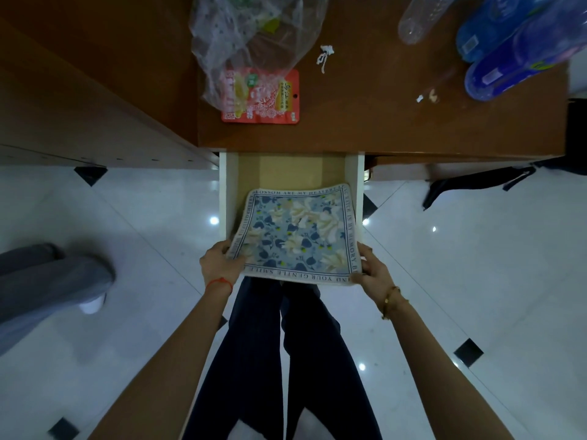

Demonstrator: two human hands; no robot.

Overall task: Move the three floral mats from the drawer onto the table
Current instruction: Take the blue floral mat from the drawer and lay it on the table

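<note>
A blue floral mat point(297, 233) with cream flowers and a lettered border lies in the open drawer point(228, 198), its near edge lifted over the drawer's front. My left hand point(219, 265) grips the mat's near left corner. At the near right corner my right hand point(373, 269) holds it too. Whether more mats lie beneath it is hidden. The brown table point(365, 115) sits just beyond the drawer.
On the table lie a red snack packet point(263, 96) under a clear plastic bag point(254, 36), paper scraps point(325, 57), a clear bottle point(422, 20) and blue water bottles point(514, 55). Another person's grey trouser leg point(47, 277) stands at the left on the white tiled floor.
</note>
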